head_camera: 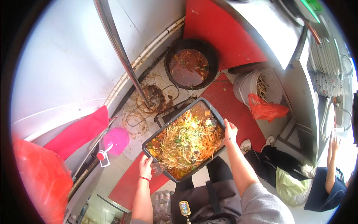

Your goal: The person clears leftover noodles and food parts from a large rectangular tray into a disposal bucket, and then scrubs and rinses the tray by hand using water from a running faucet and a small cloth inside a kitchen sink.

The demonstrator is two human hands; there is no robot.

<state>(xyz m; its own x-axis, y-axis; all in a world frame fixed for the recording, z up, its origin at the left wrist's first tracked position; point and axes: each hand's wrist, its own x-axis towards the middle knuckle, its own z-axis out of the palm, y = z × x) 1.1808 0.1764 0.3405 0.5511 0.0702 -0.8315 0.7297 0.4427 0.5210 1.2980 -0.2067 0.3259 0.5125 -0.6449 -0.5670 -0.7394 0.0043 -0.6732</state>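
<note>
I hold a dark rectangular tray (166, 122) in front of me, with both hands on its short ends. It is full of bean sprouts, noodle-like strips and chopped greens (190, 137) in reddish-brown sauce. My left hand (145, 166), with a red beaded bracelet at the wrist, grips the near-left corner; a clear, plastic-looking piece (158, 167) shows beside it. At the opposite end, my right hand (230, 131) grips the rim. Beyond the tray a large black bucket (214, 63) stands on the floor, holding reddish liquid with food scraps (188, 67).
Left are a pink-liquid jug (117, 140) and a red plastic bag (42, 179). A metal pole (120, 47) comes down to the stained floor. Right stands a white bucket (243, 85) of wooden sticks with an orange bag (265, 109). Another person (321, 187) and stacked plates (325, 56) are farther right.
</note>
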